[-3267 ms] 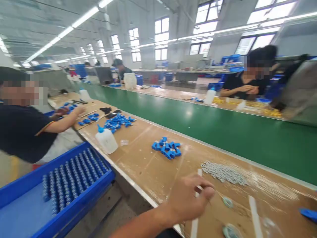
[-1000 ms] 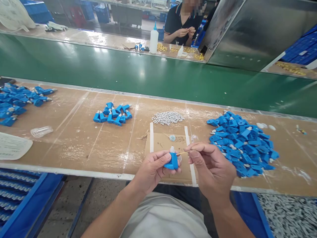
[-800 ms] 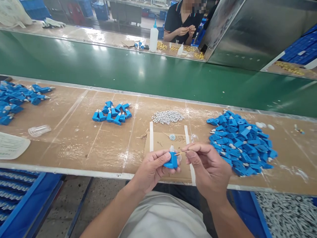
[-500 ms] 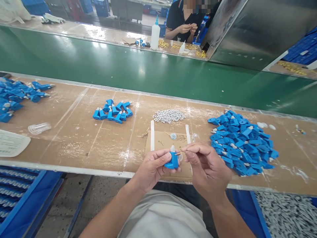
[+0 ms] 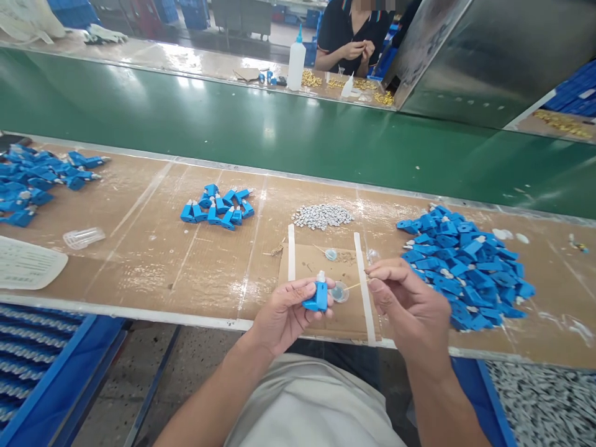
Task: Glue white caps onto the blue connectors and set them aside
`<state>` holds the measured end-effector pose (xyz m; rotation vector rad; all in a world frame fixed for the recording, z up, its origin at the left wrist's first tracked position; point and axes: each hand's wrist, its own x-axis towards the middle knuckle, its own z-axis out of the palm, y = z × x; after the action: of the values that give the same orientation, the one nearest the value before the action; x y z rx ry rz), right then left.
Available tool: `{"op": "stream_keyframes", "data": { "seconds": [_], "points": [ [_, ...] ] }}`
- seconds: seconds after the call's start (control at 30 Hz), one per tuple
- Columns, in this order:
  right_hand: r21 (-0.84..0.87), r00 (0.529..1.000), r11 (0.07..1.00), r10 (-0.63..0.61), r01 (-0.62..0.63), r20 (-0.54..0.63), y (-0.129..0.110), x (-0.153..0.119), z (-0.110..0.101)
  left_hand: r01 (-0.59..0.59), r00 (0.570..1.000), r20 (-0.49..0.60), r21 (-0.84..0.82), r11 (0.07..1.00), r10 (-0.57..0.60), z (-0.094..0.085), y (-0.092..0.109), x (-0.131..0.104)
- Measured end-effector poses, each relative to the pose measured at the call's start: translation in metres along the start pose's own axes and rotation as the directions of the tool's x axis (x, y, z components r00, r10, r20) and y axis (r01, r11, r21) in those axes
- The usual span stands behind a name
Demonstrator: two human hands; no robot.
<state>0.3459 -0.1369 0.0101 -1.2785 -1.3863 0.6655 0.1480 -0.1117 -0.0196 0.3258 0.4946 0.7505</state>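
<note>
My left hand is closed around a blue plastic part with a whitish tip pointing up. Between the thumb and fingers of my right hand is a thin wooden toothpick. Its far end is over a small clear round dish beside the blue part; whether it touches the contents I cannot tell. Beneath both hands lies a cardboard sheet with white tape strips at its sides. Another small dish with a stick in it lies farther back on the sheet.
A heap of blue parts lies at right, a smaller group left of centre, more far left. Small grey pieces lie behind the sheet. Beyond the green belt, a co-worker sits near a white bottle.
My right hand has drawn the toothpick away from the blue part, to the right, and its tip is now over the dish. The blue part has turned and shifted slightly left in my left hand.
</note>
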Motion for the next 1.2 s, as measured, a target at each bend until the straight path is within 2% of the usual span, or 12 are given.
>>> {"op": "stream_keyframes", "data": {
  "seconds": [0.13, 0.2, 0.27, 0.37, 0.5, 0.57, 0.63, 0.8, 1.0, 1.1, 1.2],
  "points": [
    [-0.213, 0.995, 0.976, 0.057, -0.039, 0.076, 0.022, -0.01, -0.003, -0.008, 1.0, -0.022, -0.053, 0.999, 0.007, -0.009, 0.001, 0.002],
    [-0.248, 0.99, 0.965, 0.109, -0.083, 0.09, 0.03, -0.012, -0.006, -0.009, 0.999, -0.043, -0.062, 0.998, 0.006, -0.013, 0.0, 0.002],
    [-0.259, 0.99, 0.96, 0.128, -0.109, 0.055, 0.036, -0.003, -0.011, -0.014, 0.998, -0.062, -0.053, 0.998, 0.011, -0.018, -0.001, 0.001],
    [-0.333, 0.993, 0.94, 0.102, -0.076, 0.061, 0.046, 0.032, -0.014, -0.015, 0.998, -0.06, -0.038, 0.999, 0.013, -0.028, -0.003, -0.002],
    [-0.502, 0.964, 0.858, 0.032, 0.109, 0.265, 0.059, 0.096, 0.002, -0.03, 0.999, -0.038, -0.025, 0.999, 0.029, -0.037, -0.004, -0.002],
    [-0.508, 0.934, 0.838, -0.004, 0.199, 0.359, 0.065, 0.119, 0.016, -0.035, 0.999, -0.043, -0.031, 0.999, 0.034, -0.038, -0.004, -0.002],
    [-0.495, 0.897, 0.828, -0.023, 0.264, 0.441, 0.07, 0.13, 0.028, -0.039, 0.998, -0.057, -0.048, 0.998, 0.037, -0.038, -0.005, -0.002],
    [-0.492, 0.839, 0.802, -0.021, 0.339, 0.544, 0.083, 0.133, 0.042, -0.05, 0.995, -0.085, -0.057, 0.997, 0.046, -0.038, -0.008, -0.002],
    [-0.48, 0.809, 0.806, 0.003, 0.346, 0.588, 0.085, 0.141, 0.05, -0.004, 0.999, -0.044, -0.067, 0.998, 0.001, -0.041, -0.006, 0.003],
    [-0.442, 0.811, 0.844, 0.013, 0.306, 0.585, 0.074, 0.148, 0.052, 0.021, 0.998, -0.057, -0.065, 0.998, -0.025, -0.044, -0.002, 0.003],
    [-0.355, 0.832, 0.911, 0.023, 0.211, 0.554, 0.058, 0.147, 0.046, -0.007, 0.997, -0.077, -0.099, 0.995, -0.001, -0.044, 0.003, 0.003]
  ]
}}
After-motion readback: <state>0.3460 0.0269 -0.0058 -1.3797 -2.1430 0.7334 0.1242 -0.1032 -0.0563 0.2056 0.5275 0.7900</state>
